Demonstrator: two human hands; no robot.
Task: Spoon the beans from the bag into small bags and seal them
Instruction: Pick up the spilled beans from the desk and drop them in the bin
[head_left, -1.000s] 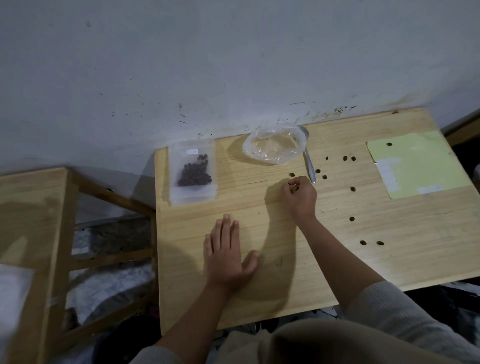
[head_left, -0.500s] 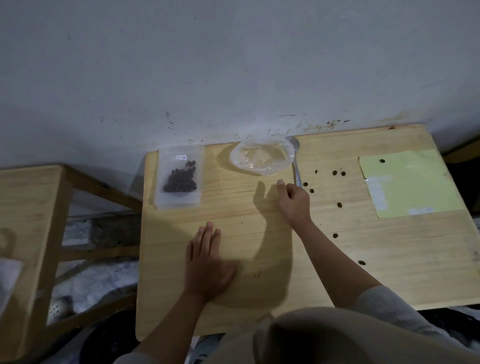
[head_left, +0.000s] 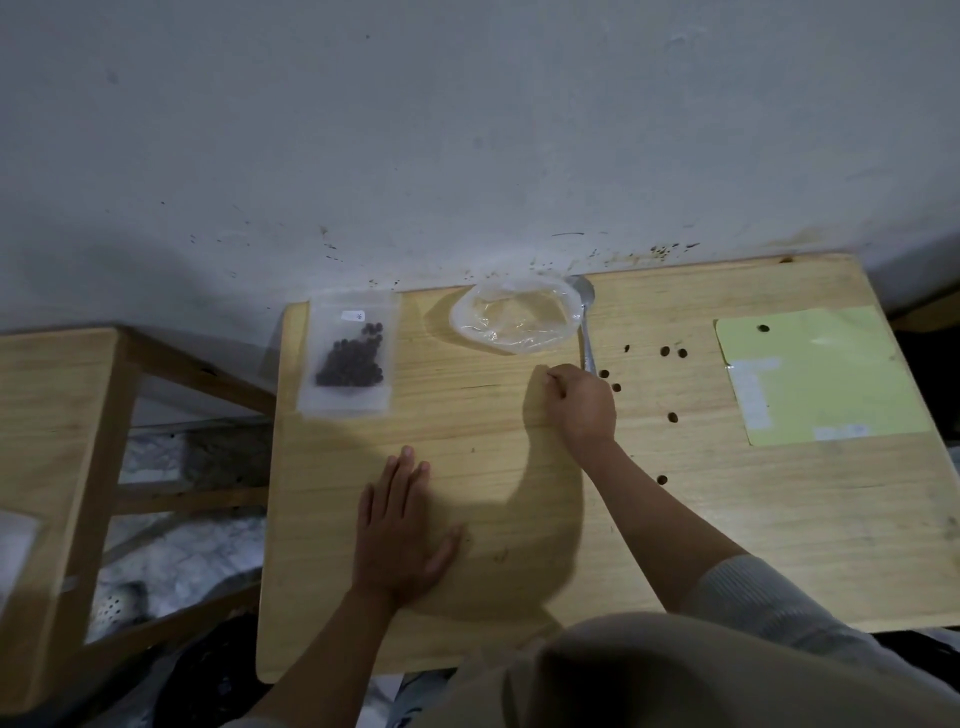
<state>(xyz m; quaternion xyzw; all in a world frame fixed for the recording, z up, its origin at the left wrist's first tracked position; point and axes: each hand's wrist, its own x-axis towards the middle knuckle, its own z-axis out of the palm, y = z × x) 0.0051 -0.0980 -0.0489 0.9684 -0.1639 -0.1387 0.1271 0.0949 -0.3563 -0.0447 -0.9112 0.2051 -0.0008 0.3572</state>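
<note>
Over on the far left stands a wooden stool (head_left: 67, 415), just beside the tabletop (head_left: 727, 545) and apart from the action. Onto the tabletop now: at its far left corner lies a small clear bag (head_left: 348, 358), flat, with a cluster of dark beans (head_left: 350, 361) inside it and a little white label near its top. Whether its strip is pressed closed, the view doesn't tell.

Moving right and nearer, the left hand (head_left: 402, 535) lies palm down on the bare wood, fingers straight and together, thumb spread out to the right, holding nothing.

Farther back, near the wall, sits the crumpled clear plastic bag (head_left: 514, 317), mouth rolled open. It looks close to empty from here. Right against its right edge lies the metal spoon (head_left: 586, 332), bowl toward the wall, handle pointing toward the person.

The right hand (head_left: 582, 402) is at the near end of that handle, fingers curled in tight, knuckles up. Whether the fingertips are pinching a bean or touching the handle, I cannot tell.

To the right, loose beans (head_left: 665, 352) are scattered across the wood, well apart from one another. Far right lies a pale yellow-green sheet (head_left: 821, 374), one bean sitting on its far left corner.
</note>
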